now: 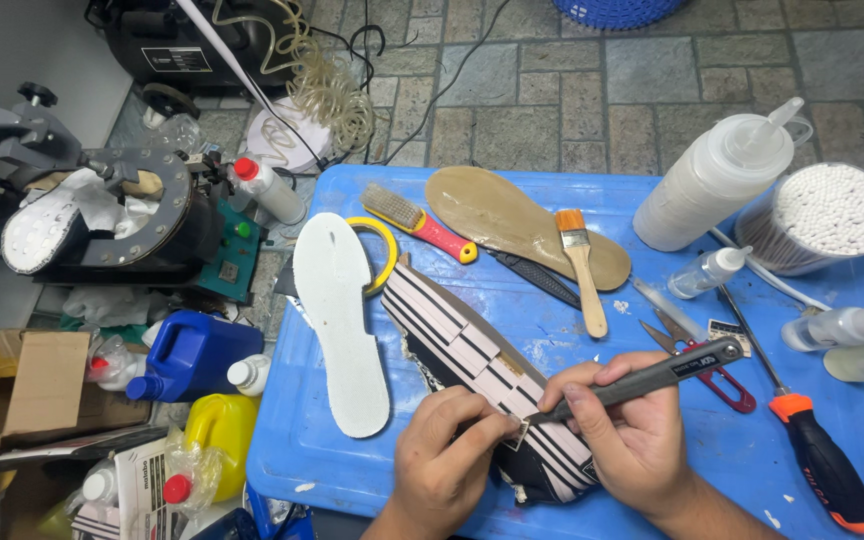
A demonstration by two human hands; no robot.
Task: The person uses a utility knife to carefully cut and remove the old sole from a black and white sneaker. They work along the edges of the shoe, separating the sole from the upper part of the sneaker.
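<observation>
A black shoe upper with pale pink stripes [467, 345] lies on the blue table [552, 320]. My left hand [447, 455] pinches its edge near the lower end. My right hand [632, 430] grips a grey utility knife [652, 378], its blade tip touching the shoe beside my left fingers. A white insole [340, 320] lies to the left of the shoe, over a yellow tape ring [384, 250].
A tan sole [512, 220], a red-handled wire brush [417, 222], a paint brush [582, 270], red scissors [717, 375], an orange-black screwdriver [817, 455], a squeeze bottle [717, 180] and a tub of cotton swabs [827, 215] lie on the table. Jugs and boxes crowd the floor at left.
</observation>
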